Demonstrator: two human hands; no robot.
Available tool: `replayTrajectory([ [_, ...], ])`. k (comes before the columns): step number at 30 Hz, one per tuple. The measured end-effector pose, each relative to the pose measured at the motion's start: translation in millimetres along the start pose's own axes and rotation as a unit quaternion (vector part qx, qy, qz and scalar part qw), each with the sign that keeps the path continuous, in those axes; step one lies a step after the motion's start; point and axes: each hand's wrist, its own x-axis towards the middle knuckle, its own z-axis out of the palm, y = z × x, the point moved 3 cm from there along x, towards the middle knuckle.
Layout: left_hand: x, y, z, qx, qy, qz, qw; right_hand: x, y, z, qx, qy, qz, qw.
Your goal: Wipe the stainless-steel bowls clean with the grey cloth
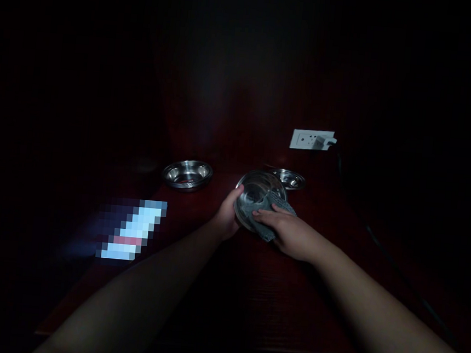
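A shiny metal bowl [255, 186] is tilted toward me above the dark red table. My left hand [227, 215] grips its left rim, thumb on the near side and the other fingers mostly hidden behind it. A grey-green cloth [261, 217] lies against the inside and lower right of the bowl. Pressing that cloth onto the metal, my right hand [290, 231] has its fingers bent over it. Behind and to the left stands another steel bowl [187, 175], and a smaller steel dish [288, 179] sits partly hidden behind the held bowl.
A bright pixelated screen [131, 233] lies on the left of the table [289, 313]. On the back wall is a white socket plate [304, 139] with a plug in it. A dark cable [378, 241] runs down the right side. The surroundings are very dark.
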Motion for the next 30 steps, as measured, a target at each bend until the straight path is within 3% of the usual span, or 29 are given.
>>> replayTrajectory([
  [6, -4, -8, -0.8, 0.021, 0.011, -0.039, 0.999, 1, -4, -2, 0.009, -0.013, 0.010, 1.000],
  [19, -6, -15, 0.0, -0.029, -0.071, -0.071, 0.995, 3, -3, -1, 0.039, -0.020, 0.009, 0.999],
  [30, -4, -12, -1.6, -0.017, -0.011, -0.034, 0.999, 2, 0, 3, 0.054, 0.007, 0.014, 0.998],
])
